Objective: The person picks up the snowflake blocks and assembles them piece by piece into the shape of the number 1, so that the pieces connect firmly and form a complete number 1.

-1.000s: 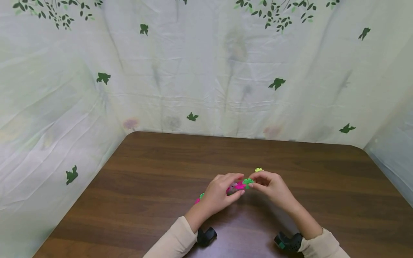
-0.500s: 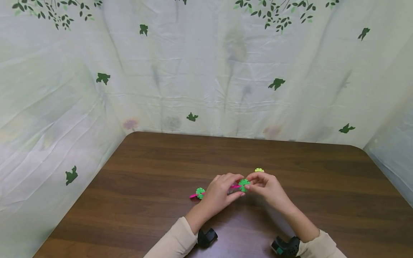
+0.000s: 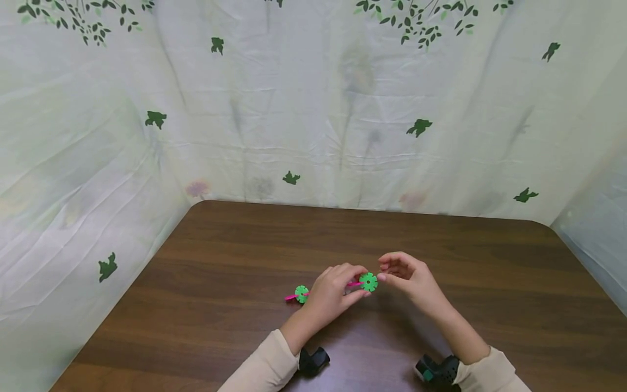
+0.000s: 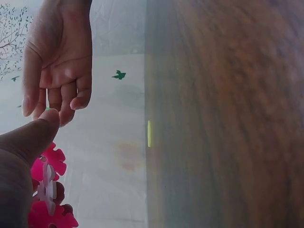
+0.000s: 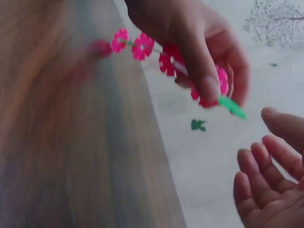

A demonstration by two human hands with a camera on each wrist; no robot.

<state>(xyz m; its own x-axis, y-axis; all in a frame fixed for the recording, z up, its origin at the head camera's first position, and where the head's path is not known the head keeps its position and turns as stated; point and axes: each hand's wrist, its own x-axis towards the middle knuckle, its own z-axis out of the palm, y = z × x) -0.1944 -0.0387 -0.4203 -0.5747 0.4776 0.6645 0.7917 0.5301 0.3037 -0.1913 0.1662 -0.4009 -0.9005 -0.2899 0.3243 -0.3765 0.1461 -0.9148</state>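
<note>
A chain of interlocking notched plastic discs is gripped by my left hand (image 3: 327,294) above the table. Its right end is a green disc (image 3: 368,282) beside the left fingertips. Beyond the left hand's far side, another green disc (image 3: 301,294) and a pink disc (image 3: 291,298) stick out. Several pink discs (image 5: 142,46) alternate along the chain in the right wrist view. One white disc (image 4: 46,185) shows under the left thumb in the left wrist view. My right hand (image 3: 416,280) is just right of the end green disc, apart from it, fingers loosely bent and holding nothing.
A yellow disc (image 4: 149,134) lies on the table in the left wrist view; in the head view the right hand hides it. The brown wooden table (image 3: 235,245) meets a pale leaf-printed curtain (image 3: 318,109) at its back edge.
The right hand has let go of the end green disc and moved slightly right. That disc now faces the camera, and the chain's left end has come into view past the left hand.
</note>
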